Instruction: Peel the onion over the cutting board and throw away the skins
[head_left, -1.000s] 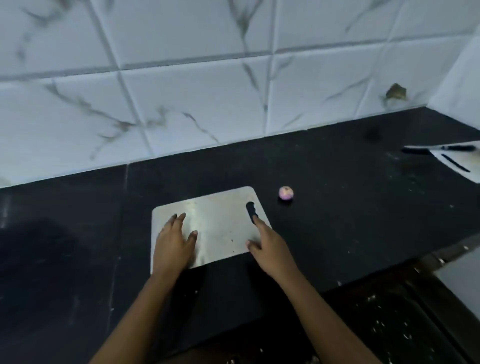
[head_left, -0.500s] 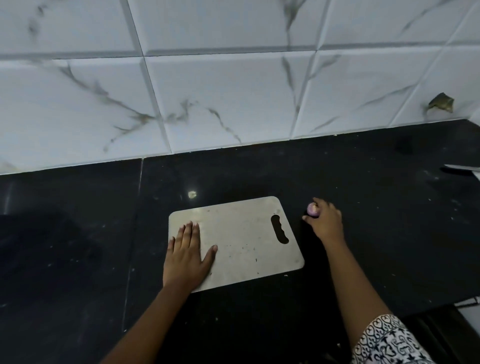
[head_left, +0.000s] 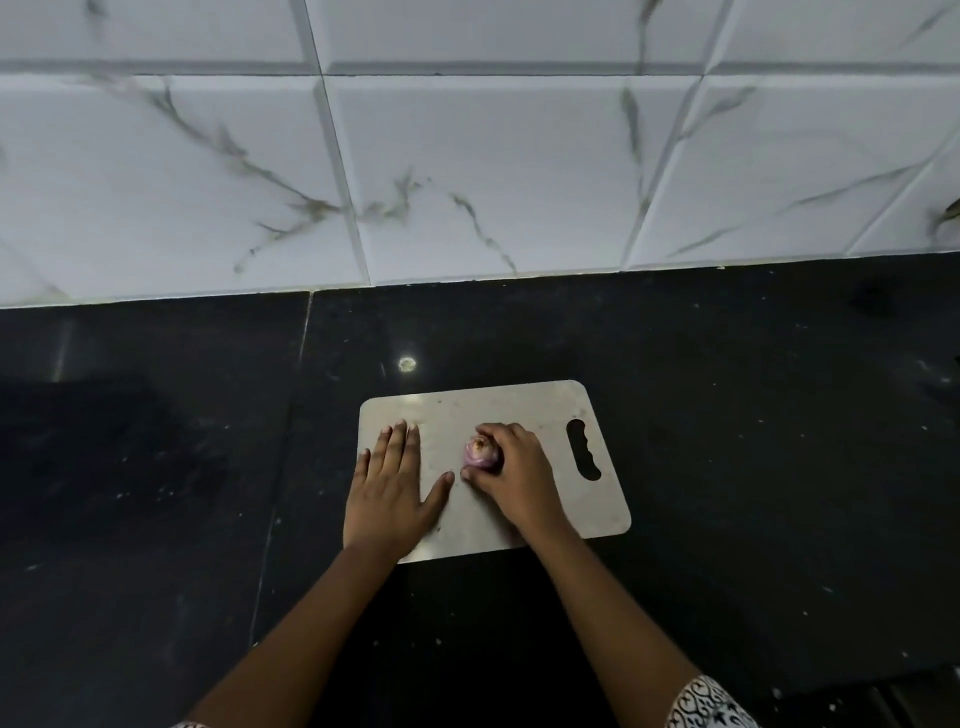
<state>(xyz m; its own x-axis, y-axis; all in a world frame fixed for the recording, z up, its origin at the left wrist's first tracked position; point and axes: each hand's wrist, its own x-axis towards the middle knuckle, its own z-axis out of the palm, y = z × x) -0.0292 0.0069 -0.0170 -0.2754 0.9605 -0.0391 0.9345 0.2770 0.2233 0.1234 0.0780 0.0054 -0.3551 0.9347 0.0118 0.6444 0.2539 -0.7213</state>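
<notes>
A small purple onion (head_left: 480, 451) sits near the middle of the pale grey cutting board (head_left: 524, 405), and my right hand (head_left: 517, 475) grips it from the right with fingers curled round it. My left hand (head_left: 389, 486) lies flat on the board's left part, fingers straight and thumb spread toward the onion. The board has a handle slot (head_left: 583, 449) at its right end.
The board lies on a black stone counter (head_left: 727, 467) that runs back to a white marble-tiled wall (head_left: 467, 182). A bright light reflection (head_left: 407, 364) shows on the counter just behind the board.
My right hand took the onion from the counter right of the board and brought it onto the board's middle. My left hand stayed flat on the board.
</notes>
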